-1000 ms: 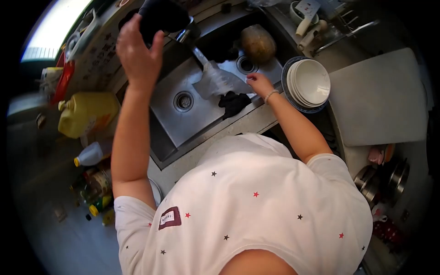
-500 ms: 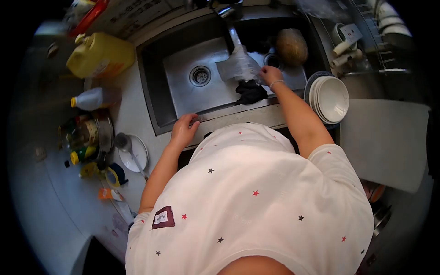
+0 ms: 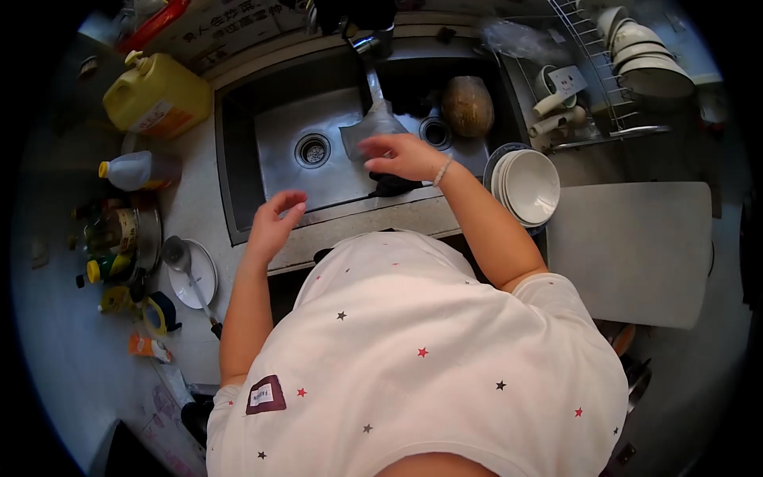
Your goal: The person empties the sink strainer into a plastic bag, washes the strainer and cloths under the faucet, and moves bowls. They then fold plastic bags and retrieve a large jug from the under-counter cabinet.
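Observation:
My left hand [image 3: 276, 226] is over the sink's front edge with fingers apart and nothing in it. Above the sink's divider, my right hand [image 3: 401, 156] reaches leftward, thumb and fingers apart, holding nothing. Partly behind it lies a grey plastic-like sheet [image 3: 372, 124] under the faucet [image 3: 367, 44]. A black cloth [image 3: 393, 186] rests on the sink's front rim just below my right hand. The steel sink [image 3: 274, 127] has a drain in each basin, and a large brown round object [image 3: 467, 106] sits in the right one.
Stacked white bowls [image 3: 531, 188] stand right of the sink, beside a pale board [image 3: 628, 254]. A dish rack [image 3: 592, 71] is at the upper right. On the left are a yellow jug [image 3: 159, 95], bottles [image 3: 143, 170] and a plate [image 3: 205, 280] with a ladle.
My left hand came down from the black thing by the faucet to the sink's front edge. My right hand has moved left and opened. The view has shifted.

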`<state>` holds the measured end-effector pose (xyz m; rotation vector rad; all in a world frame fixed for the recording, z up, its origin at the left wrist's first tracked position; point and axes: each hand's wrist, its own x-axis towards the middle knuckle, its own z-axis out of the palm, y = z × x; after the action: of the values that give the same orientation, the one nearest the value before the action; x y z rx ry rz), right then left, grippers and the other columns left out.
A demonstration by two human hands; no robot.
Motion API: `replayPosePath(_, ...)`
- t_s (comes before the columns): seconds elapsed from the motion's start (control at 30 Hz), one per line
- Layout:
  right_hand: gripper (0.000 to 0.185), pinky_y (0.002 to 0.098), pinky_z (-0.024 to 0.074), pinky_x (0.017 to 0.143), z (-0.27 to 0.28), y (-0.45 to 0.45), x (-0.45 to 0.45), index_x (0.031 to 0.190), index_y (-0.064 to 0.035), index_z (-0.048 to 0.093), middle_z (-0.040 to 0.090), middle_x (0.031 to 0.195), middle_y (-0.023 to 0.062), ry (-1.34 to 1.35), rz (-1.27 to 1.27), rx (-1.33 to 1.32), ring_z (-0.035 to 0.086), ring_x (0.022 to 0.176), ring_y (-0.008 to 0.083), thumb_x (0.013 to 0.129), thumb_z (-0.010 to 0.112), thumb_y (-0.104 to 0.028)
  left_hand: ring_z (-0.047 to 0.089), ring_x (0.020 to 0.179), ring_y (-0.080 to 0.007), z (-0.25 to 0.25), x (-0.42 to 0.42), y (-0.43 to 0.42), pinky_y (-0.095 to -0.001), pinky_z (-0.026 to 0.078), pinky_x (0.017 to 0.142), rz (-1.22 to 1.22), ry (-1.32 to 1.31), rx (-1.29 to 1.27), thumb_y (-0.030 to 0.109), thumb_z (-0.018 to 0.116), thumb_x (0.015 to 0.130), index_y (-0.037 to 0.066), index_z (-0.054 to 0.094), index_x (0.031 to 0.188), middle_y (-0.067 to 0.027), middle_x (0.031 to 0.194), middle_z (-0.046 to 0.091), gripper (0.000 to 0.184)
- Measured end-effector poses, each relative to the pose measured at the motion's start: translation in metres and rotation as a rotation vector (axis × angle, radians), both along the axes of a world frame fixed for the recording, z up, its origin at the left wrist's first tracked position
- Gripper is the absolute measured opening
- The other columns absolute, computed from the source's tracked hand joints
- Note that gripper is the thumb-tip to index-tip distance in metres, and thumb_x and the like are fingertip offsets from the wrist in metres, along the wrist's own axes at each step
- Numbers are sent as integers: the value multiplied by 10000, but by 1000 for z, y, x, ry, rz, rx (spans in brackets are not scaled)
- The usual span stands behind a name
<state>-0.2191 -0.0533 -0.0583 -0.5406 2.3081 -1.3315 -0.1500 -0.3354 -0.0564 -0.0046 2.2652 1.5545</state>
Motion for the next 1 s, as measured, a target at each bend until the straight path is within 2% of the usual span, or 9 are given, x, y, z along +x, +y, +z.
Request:
replayPosePath(0.1, 383, 348, 394, 853, 31, -18, 6, 1091, -85, 546, 602, 966, 146, -476, 88, -611, 565, 914, 281, 737, 590, -224, 548, 963, -174, 26, -19, 20, -313, 404, 849, -23, -152, 713, 193, 537, 819, 5, 562, 1015, -83, 976, 605, 273)
replayPosePath(0.2, 365, 338, 388, 856, 4, -24, 14, 1095, -111, 555, 618, 936, 129, 401, 38, 544, 564, 927, 262, 754, 573, -237, 553, 957, -189, -6, -36, 25, -314, 419, 824, 94, -90, 394, 194, 541, 812, -4, 568, 1013, -102, 971, 606, 283)
replayPosePath(0.23, 354, 332, 418, 801, -8, -19, 16, 1094, -102, 551, 627, 891, 112, 543, 134, 713, 573, 881, 268, 767, 558, -238, 558, 937, -199, -21, -37, 26, -301, 419, 813, 48, 56, -267, 204, 541, 812, 0, 579, 999, -100, 968, 608, 279)
replayPosePath(0.33, 318, 353, 440, 742, -25, 0, 47, 1050, -81, 564, 623, 838, 109, 119, -65, 98, 577, 812, 278, 768, 551, -228, 562, 921, -192, -35, -26, 25, -280, 422, 793, -72, 306, -514, 185, 546, 810, -1, 587, 987, -97, 967, 609, 260)
replayPosePath(0.47, 286, 337, 458, 722, -20, 53, 91, 1007, -57, 582, 615, 834, 131, 336, -200, 284, 583, 789, 284, 768, 561, -214, 564, 907, -176, -47, -15, 8, -262, 413, 795, 54, -105, -77, 143, 546, 807, -7, 579, 988, -95, 939, 614, 237)
replayPosePath(0.6, 206, 320, 472, 658, 8, 109, 138, 961, -57, 598, 615, 795, 103, 337, -883, -10, 594, 716, 232, 764, 559, -100, 564, 893, -173, -58, -13, -9, -261, 405, 809, 132, -242, 26, 119, 538, 808, -11, 573, 980, -100, 929, 613, 218)
replayPosePath(0.83, 420, 377, 464, 724, -85, 241, 203, 1137, -94, 473, 574, 991, 107, 298, -1882, 450, 574, 851, 225, 721, 527, -67, 561, 863, -157, -28, -53, 63, -266, 414, 785, -156, -210, 137, 139, 538, 808, -3, 574, 976, -82, 924, 605, 223)
replayPosePath(0.93, 508, 461, 455, 746, -61, 230, 208, 1172, -122, 414, 529, 1058, 120, -576, -1607, -477, 542, 936, 275, 682, 523, -43, 550, 859, -139, -9, -64, 143, -259, 424, 777, -440, -117, 48, 160, 555, 801, 15, 564, 1015, -61, 914, 604, 259)
replayPosePath(1.0, 449, 532, 431, 783, -63, 213, 203, 1134, -80, 449, 531, 1062, 136, -653, -1540, -724, 514, 981, 326, 691, 498, -22, 549, 877, -155, -15, -68, 194, -254, 434, 775, -617, -15, 69, 170, 566, 793, 28, 544, 1057, -74, 965, 598, 300)
